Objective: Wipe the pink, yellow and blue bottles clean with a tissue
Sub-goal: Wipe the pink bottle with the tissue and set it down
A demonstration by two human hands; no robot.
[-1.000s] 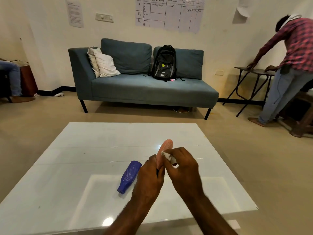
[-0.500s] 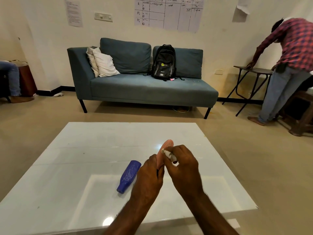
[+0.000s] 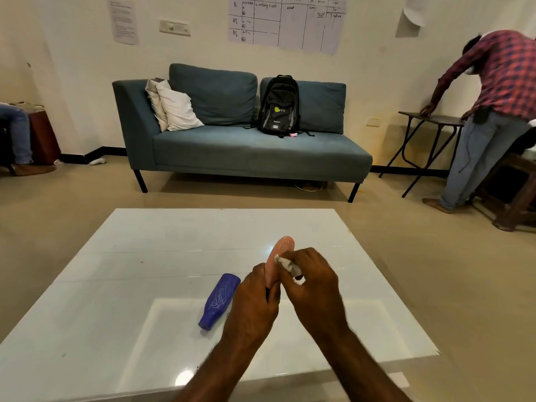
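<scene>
1. Smooth pink plastic bottle (image 3: 283,249): only its rounded upper end shows above the hands, with faint pale lines on it. The lower part is hidden inside the left hand (image 3: 255,300), whose fingers curl round it and hold it above the table
2. Crumpled white tissue (image 3: 285,262): a small wad, mostly covered by the right hand (image 3: 313,288), which pinches it in its fingertips and presses it against the right side of the pink bottle
3. Both forearms are cut off by the lower frame edge
4. Dark blue plastic bottle (image 3: 220,300): lies on its side just left of the left hand, narrow neck toward the person, wide base away. Pale scribble marks cover its body. Whether it touches the left hand cannot be told
5. Glossy white square table top (image 3: 145,285): lies under both hands and reflects a light spot beside the left forearm. Its near corners are out of frame
6. Teal fabric sofa (image 3: 246,152): stands well beyond the hands and carries a black backpack (image 3: 278,107)
</scene>
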